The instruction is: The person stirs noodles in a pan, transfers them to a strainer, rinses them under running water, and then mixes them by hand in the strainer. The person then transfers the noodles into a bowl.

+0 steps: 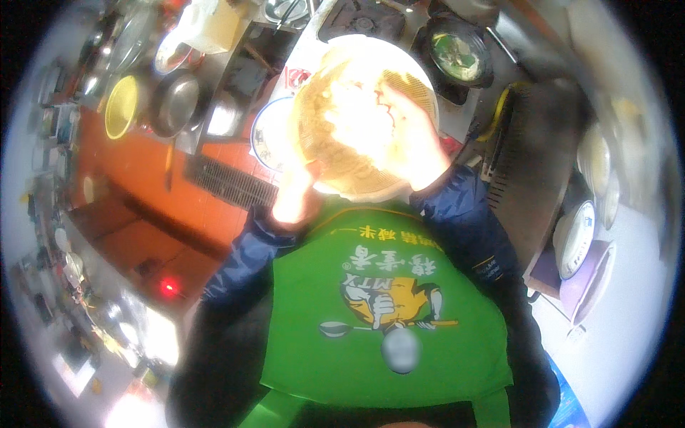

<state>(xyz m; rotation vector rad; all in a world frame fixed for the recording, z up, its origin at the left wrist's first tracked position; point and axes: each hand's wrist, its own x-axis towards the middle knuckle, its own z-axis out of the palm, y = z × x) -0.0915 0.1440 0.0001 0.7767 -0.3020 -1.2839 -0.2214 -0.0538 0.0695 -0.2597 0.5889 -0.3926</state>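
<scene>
A round, beige mesh basket (334, 160) is in front of my green apron, its middle washed out by glare. My left hand (297, 192) grips the near left part of its rim, thumb on top. My right hand (415, 139) reaches over the right side into the basket, onto pale contents too bright to name; its fingers are lost in the glare, so its hold is unclear. Just left of the basket, partly covered by it, is a white bowl with a blue rim (267, 134).
A wok with green leaves in it (457, 53) sits on the stove at upper right, beside a burner (364, 21). To the left are a dark pan (179, 101) and a yellow basin (122, 107). At right, a patterned white bowl (577, 241) stands by a purple basin (594, 283).
</scene>
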